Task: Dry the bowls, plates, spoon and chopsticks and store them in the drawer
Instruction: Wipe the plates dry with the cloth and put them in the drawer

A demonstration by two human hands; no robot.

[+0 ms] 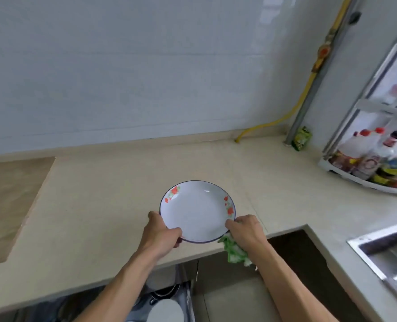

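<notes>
My left hand [161,231] grips the plate [197,211] by its near rim; my right hand [245,230] pinches the far side with a green cloth [236,251] bunched beneath. Held above the beige counter's [100,194] edge, the wet rim could slip and drop. A sink [388,254] sits right, beside a condiment rack [374,159].

No legible text, brand, number or sign appears. The printed labels on the plastic condiment bottles [364,156] in the white corner rack [346,174] and the print on the small green packet [301,138] against the wall are too blurred to read.
</notes>
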